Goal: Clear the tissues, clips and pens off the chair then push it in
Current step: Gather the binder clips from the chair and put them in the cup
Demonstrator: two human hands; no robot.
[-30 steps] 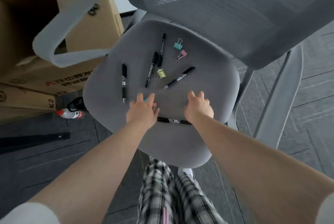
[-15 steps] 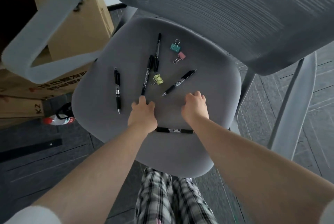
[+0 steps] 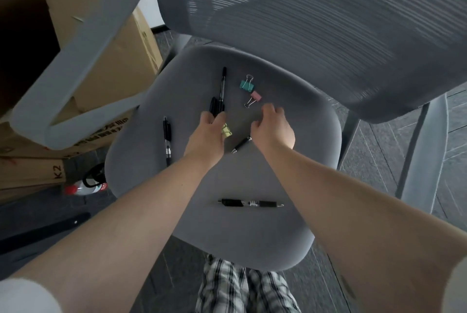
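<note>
Over the chair seat (image 3: 252, 232), both hands mid pick-up: left hand (image 3: 207, 136) fingers closing on a black pen (image 3: 214, 108) by the yellow clip (image 3: 226, 131), right hand (image 3: 273, 128) loosely curled, empty, w/ another pen (image 3: 241, 144) half under it. Next prob needs firm pinches; no tissues visible

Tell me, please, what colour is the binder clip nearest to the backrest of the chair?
Teal green, with silver wire handles. The binder clip shows clearly in the head view.
</note>
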